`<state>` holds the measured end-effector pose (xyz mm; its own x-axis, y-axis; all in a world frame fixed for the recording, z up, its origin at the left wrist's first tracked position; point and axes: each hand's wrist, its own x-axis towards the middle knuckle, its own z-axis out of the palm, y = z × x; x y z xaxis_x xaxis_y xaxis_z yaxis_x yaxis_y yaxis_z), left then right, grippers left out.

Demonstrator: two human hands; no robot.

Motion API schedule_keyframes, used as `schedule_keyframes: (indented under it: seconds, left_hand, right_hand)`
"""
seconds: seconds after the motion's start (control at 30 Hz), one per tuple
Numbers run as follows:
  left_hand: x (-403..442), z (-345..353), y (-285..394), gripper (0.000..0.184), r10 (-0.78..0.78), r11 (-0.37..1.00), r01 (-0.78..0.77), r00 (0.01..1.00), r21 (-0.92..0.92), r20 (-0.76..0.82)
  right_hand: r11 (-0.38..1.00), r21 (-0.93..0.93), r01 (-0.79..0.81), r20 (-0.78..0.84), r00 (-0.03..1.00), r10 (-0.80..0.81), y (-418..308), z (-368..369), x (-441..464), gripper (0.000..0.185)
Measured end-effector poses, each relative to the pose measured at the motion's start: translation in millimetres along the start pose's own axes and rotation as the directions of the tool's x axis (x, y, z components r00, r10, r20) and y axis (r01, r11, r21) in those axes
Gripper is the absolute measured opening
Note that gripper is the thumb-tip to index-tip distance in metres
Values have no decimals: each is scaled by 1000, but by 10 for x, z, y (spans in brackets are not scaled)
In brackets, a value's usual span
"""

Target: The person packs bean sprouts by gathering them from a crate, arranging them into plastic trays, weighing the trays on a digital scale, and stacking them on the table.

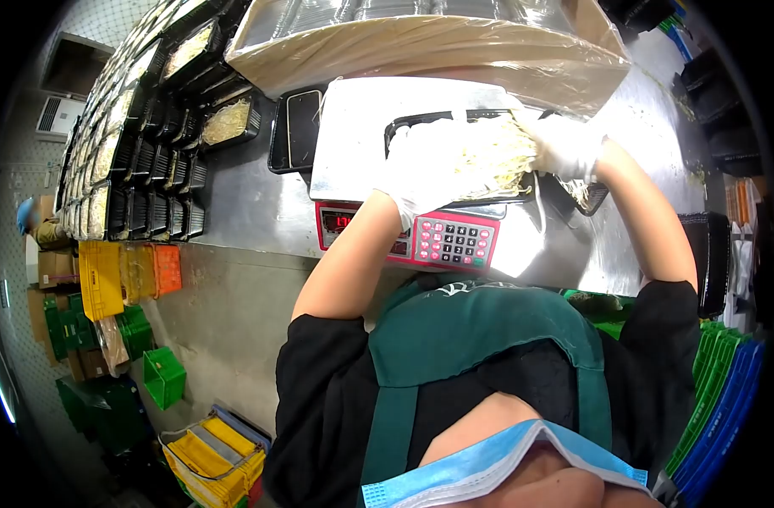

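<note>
A red digital scale (456, 243) with a pale metal plate stands on the metal table. On its plate lies a black tray (480, 201) full of pale bean sprouts (493, 161). My left hand (416, 165), in a white glove, rests over the tray's left part; glare hides its fingers. At the tray's right end my right hand (566, 146), also gloved in white, touches the sprouts, its fingertips washed out by the light. Below my right hand, a second black tray (588, 196) with some sprouts sits tilted beside the scale.
Stacked black trays of sprouts (154, 161) fill the left side. An empty black tray (295, 127) lies left of the scale. Behind it stands a plastic-lined cardboard box (437, 59). Crates (165, 377) are on the floor; a person (44, 229) is far left.
</note>
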<state>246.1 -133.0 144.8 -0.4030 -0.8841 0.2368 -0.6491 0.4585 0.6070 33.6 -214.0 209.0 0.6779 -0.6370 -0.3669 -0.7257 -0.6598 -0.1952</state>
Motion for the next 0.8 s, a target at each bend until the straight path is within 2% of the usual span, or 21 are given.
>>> schedule_keyframes:
  seconds: [0.03, 0.1, 0.13, 0.17, 0.2, 0.23, 0.27, 0.33, 0.37, 0.4, 0.43, 0.47, 0.5, 0.53, 0.6, 0.63, 0.67, 0.7, 0.73, 0.77, 0.8]
  left_hand:
    - [4, 23, -22, 55, -2, 1000, 2, 1000, 2, -5]
    - [18, 67, -24, 54, -87, 972, 89, 996, -216, 15]
    - [27, 67, -8, 54, -118, 950, 119, 993, -288, 21]
    - [61, -6, 64, 55, -6, 1000, 7, 1000, 14, -22]
    - [68, -54, 99, 57, 104, 942, -90, 994, 323, -28]
    - [58, -20, 72, 57, 80, 940, -61, 996, 337, -43]
    - [36, 54, 28, 62, 77, 986, -46, 977, 159, -198]
    - [-80, -242, 148, 83, 111, 875, 8, 970, 485, -216]
    - [-147, -418, 31, 83, 107, 867, 12, 972, 497, -210]
    - [-134, -597, -169, 86, 74, 912, -7, 986, 410, -147]
    - [-92, -630, -626, 85, 110, 927, -2, 958, 375, -265]
    - [-50, -657, -1089, 84, 145, 940, -8, 914, 340, -379]
    - [-74, -658, -1270, 78, -77, 968, 182, 870, 172, -488]
    - [-97, -654, -1469, 72, -293, 941, 337, 770, -28, -566]
    - [-211, -771, -1568, 52, -629, 769, 632, 719, -99, -298]
    - [-237, -703, -1851, 44, -525, 810, 574, 801, 118, -288]
    - [-219, -767, -1990, 38, -495, 742, 561, 827, 367, -266]
    - [-228, -805, -2075, 37, -473, 618, 514, 847, 595, -241]
    - [-280, -757, -2138, 37, -333, 587, 493, 870, 642, -364]
    - [-318, -758, -2140, 37, -338, 584, 498, 867, 641, -366]
    - [-358, -760, -2144, 33, -393, 688, 600, 781, 408, -486]
  right_hand:
    - [992, 98, -82, 110, 991, 71, 66, -58, -78, 69]
    - [970, 176, -165, 234, 965, 121, 278, -18, -225, 60]
    - [900, 296, -321, 188, 943, 275, 472, 59, -336, 55]
    - [792, 414, -448, 159, 893, 422, 683, 137, -436, 51]
    - [737, 469, -488, 153, 866, 476, 822, 194, -448, 49]
    - [676, 523, -519, 147, 836, 529, 960, 250, -465, 47]
    - [646, 585, -490, 106, 836, 538, 1035, 322, -404, 51]
    - [610, 656, -443, 81, 846, 528, 1305, 725, -213, 55]
    - [423, 903, -70, -68, 951, 302, 1512, 1099, -78, 58]
    - [273, 955, 116, -181, 957, 228, 1569, 1193, -77, 60]
    - [93, 956, 279, -291, 945, 149, 1625, 1286, -69, 62]
    - [692, 714, 104, -330, 922, 202, 1649, 1203, -195, 63]
    - [969, 170, -180, -375, 898, 232, 1645, 1146, -361, 65]
    - [919, 333, -211, -314, 894, 319, 1618, 1129, -483, 61]
    - [900, 352, -256, -382, 839, 388, 1267, 1127, -763, 53]
    - [909, 323, -264, -407, 828, 385, 914, 1055, -877, 51]
    - [916, 372, -147, -392, 870, 299, 675, 1114, -929, 52]
    - [906, 422, -20, -384, 902, 199, 491, 1256, -916, 54]
    - [909, 417, 19, -375, 915, 153, 368, 1470, -835, 59]
    - [931, 366, 3, -379, 914, 146, 318, 1699, -752, 68]
    - [950, 313, -14, -384, 913, 139, 268, 1928, -668, 76]
